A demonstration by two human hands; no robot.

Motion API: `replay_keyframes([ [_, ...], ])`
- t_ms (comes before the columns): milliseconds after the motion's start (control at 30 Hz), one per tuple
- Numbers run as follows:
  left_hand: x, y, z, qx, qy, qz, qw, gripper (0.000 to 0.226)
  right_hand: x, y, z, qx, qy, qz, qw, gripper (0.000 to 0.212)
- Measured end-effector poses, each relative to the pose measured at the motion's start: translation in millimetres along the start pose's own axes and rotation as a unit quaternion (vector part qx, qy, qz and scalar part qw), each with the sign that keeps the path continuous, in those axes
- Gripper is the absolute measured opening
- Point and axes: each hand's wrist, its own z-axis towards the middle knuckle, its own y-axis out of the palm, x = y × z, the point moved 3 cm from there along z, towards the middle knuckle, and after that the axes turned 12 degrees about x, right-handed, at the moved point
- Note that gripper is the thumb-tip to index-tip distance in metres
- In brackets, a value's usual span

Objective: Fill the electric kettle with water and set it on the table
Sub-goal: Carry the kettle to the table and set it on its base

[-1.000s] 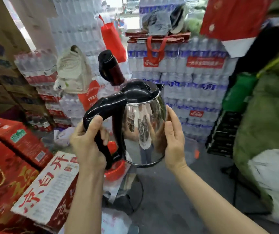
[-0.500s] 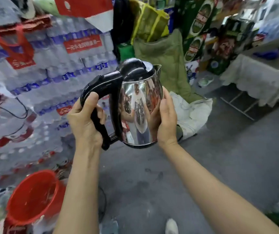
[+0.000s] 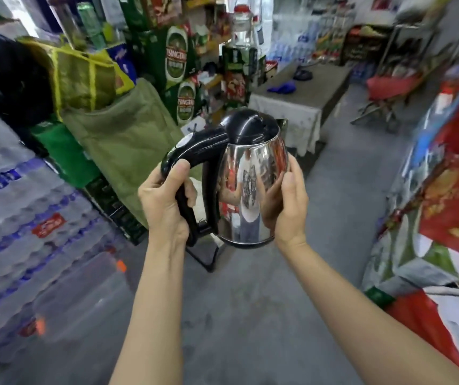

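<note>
I hold a shiny steel electric kettle [image 3: 250, 173] with a black lid and black handle upright at chest height, lid closed. My left hand [image 3: 167, 201] is wrapped around the handle. My right hand [image 3: 289, 201] presses flat against the kettle's steel side. Farther ahead stands a long table [image 3: 317, 90] covered with a pale cloth, with a blue cloth and a dark object lying on it.
Shrink-wrapped water-bottle packs [image 3: 14, 207] are stacked on the left. Green beer cartons [image 3: 178, 56] and a green bag [image 3: 123, 140] stand behind them. Red gift boxes [image 3: 456, 201] line the right. A grey concrete aisle [image 3: 250, 315] runs between them toward the table.
The view has swung right, away from the water packs and red bucket, toward the aisle and table. Both hands keep the same hold on the kettle.
</note>
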Motion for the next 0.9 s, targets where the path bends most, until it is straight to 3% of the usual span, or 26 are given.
replay_keyframes([
  [367, -102.3, 135.9, 55.9, -0.124, -0.075, -0.016, 0.989, 0.012, 18.8, -58.9, 135.7, 0.100, -0.062, -0.036, 0.992, 0.063],
  [500, -134.6, 181.8, 90.0, -0.175, -0.102, -0.043, 0.978, 0.044, 33.0, -61.4, 190.6, 0.119, -0.069, -0.042, 0.990, 0.061],
  [667, -169.5, 244.6, 140.1, -0.220, -0.120, -0.066, 0.966, 0.061, 46.2, -57.9, 262.9, 0.163, -0.081, -0.060, 0.981, 0.062],
  [900, -234.8, 325.5, 194.7, -0.253, -0.150, -0.081, 0.952, 0.053, 68.6, -65.4, 361.3, 0.214, -0.090, -0.089, 0.969, 0.062],
])
